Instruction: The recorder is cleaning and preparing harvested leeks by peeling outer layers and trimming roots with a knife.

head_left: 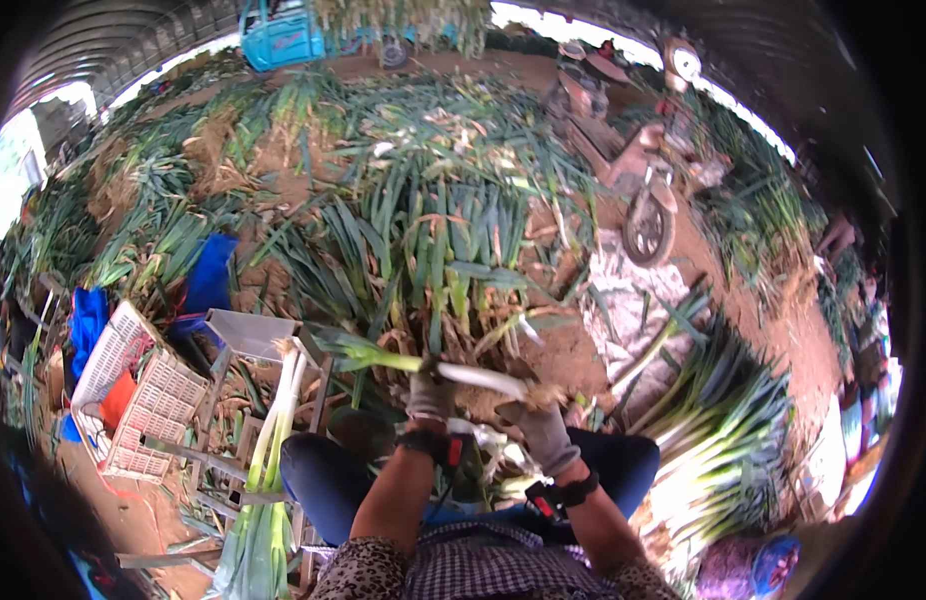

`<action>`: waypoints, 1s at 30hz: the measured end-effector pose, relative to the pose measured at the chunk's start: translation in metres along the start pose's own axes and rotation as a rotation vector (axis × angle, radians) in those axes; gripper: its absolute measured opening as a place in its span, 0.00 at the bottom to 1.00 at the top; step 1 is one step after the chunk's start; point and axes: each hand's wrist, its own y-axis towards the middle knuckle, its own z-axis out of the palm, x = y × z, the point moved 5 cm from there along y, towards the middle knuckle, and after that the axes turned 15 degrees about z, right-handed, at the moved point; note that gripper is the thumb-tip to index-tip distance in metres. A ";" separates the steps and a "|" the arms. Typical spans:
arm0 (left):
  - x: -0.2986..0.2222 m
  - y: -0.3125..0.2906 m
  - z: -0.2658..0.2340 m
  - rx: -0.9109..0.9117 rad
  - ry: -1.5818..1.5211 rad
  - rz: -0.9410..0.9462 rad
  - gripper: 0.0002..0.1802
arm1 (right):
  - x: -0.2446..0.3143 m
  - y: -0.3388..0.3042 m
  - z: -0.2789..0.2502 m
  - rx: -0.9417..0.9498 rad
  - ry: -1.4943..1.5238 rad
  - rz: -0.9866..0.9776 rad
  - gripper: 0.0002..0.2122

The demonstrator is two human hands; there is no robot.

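A leek (483, 379) lies across in front of my knees, its green leaves to the left and its brown roots to the right. My gloved left hand (430, 394) is closed round it where white turns to green. At the root end is my gloved right hand (543, 432), its fingers closed about the roots. To the left, a few leeks (273, 440) with clean white stalks lie over a metal frame (215, 460). Beyond my hands spreads a heap of leeks (443, 230) with dry brown outer leaves. Peeled leeks (718, 440) are piled at the right.
A pale plastic crate (148, 400) with something orange in it stands at the left. A metal-topped stand (253, 333) is beside it. Ahead right are a three-wheeled cart (633, 170) and a pale sheet (623, 300). A blue truck (283, 38) stands far back.
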 end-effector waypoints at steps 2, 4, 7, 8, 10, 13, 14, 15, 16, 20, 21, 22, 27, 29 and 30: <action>0.001 -0.004 -0.001 -0.009 0.032 -0.013 0.03 | 0.030 -0.013 0.003 0.024 0.228 0.174 0.17; 0.001 -0.004 -0.003 -0.141 -0.136 -0.114 0.03 | 0.047 -0.016 0.000 0.055 0.204 0.137 0.18; 0.011 -0.003 0.011 -0.227 -0.190 -0.131 0.04 | 0.037 -0.012 -0.022 0.016 -0.073 0.006 0.20; 0.005 0.002 0.004 -0.235 -0.192 -0.140 0.04 | 0.026 -0.008 -0.028 0.000 -0.195 -0.052 0.20; 0.011 0.001 -0.007 -0.240 -0.118 -0.129 0.03 | 0.011 -0.005 -0.041 -0.020 -0.306 -0.047 0.18; 0.014 0.002 -0.043 -0.214 -0.004 -0.087 0.03 | 0.045 -0.022 -0.030 0.005 -0.607 0.133 0.10; 0.021 0.003 -0.055 -0.209 -0.008 -0.108 0.04 | 0.070 -0.031 -0.020 0.013 -0.808 0.125 0.10; 0.034 0.003 -0.065 -0.199 -0.016 -0.139 0.04 | 0.075 -0.041 -0.019 0.058 -0.897 0.013 0.09; 0.048 0.001 -0.079 -0.150 0.014 -0.189 0.04 | 0.072 -0.052 -0.018 0.104 -0.982 -0.100 0.09; -0.033 0.063 -0.121 0.079 0.163 -0.006 0.06 | 0.109 -0.117 -0.020 0.067 0.161 0.543 0.06; -0.068 0.068 -0.129 0.148 0.275 0.126 0.06 | 0.122 -0.129 -0.044 0.115 -0.177 0.317 0.06; -0.055 0.066 -0.118 0.096 0.198 0.104 0.06 | 0.110 -0.131 -0.072 0.034 -0.064 0.125 0.06; 0.014 -0.009 0.021 0.072 -0.124 -0.170 0.08 | 0.040 -0.090 -0.121 -0.355 -0.222 0.210 0.08; 0.032 -0.066 0.079 0.168 -0.170 -0.277 0.09 | 0.017 -0.060 -0.091 -0.230 -0.157 0.261 0.09; 0.045 -0.102 0.113 0.216 -0.195 -0.329 0.09 | 0.014 -0.050 -0.078 -0.181 -0.128 0.261 0.10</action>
